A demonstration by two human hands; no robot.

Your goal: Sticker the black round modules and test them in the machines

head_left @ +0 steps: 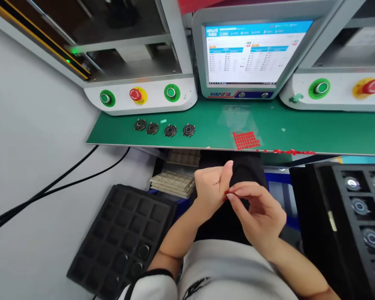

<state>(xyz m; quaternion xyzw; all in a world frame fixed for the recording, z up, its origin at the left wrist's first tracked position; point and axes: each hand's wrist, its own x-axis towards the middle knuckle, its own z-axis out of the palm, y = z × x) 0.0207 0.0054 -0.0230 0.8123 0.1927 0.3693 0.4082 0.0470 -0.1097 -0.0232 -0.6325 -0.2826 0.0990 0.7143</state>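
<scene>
My left hand (213, 185) is curled into a fist with its thumb raised; whatever its fingers may hold is hidden. Small red bits, which look like stickers, show at the thumb side of that hand. Close against it, my right hand (258, 212) pinches a tiny red sticker (226, 193) between thumb and forefinger. Both hands are over my lap, below the front edge of the green bench (209, 118). A sheet of red stickers (246, 141) lies on the bench just beyond my hands. To its left stand several round watch bodies (170, 130) in a row.
Loose red bits (290, 152) line the bench edge. Behind are a lit monitor (253, 54) and machine panels with green and red buttons (135, 95). A black compartment tray (121, 237) is low left; another tray (362, 221) with watch parts is right. Cables (59, 181) cross at left.
</scene>
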